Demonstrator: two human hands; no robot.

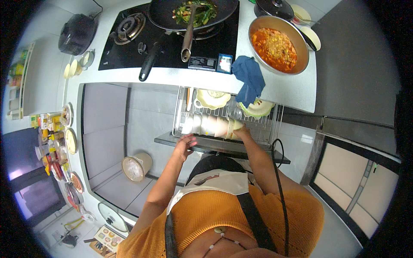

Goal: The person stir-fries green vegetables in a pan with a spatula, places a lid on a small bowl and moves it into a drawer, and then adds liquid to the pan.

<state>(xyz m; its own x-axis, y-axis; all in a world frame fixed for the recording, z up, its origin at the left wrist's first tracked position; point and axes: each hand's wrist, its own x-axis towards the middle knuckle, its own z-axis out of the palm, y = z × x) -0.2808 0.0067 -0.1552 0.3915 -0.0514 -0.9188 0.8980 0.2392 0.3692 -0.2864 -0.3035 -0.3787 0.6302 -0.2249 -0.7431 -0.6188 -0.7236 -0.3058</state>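
A pulled-out wire drawer [278, 124] under the counter holds a row of several nested bowls or cups [211, 125] lying on their sides. At the row's right end, my right hand [242, 131] has its fingers against the last pale yellow bowl; whether it grips it is hard to tell. My left hand [186, 145] is at the left end by the drawer's front, fingers apart and holding nothing. Behind the row are a scalloped cream dish [213, 99] with a handle and a green-rimmed plate [258, 109]. A blue cloth [249, 77] hangs over the counter edge, partly above that plate.
On the gas hob [129, 58] stands a wok [161, 16] of greens with a metal turner [188, 38]. A metal pan of red stew [274, 45] sits at the counter's right. A bin [137, 167] stands on the floor to the left. A black cable [280, 200] hangs by my right arm.
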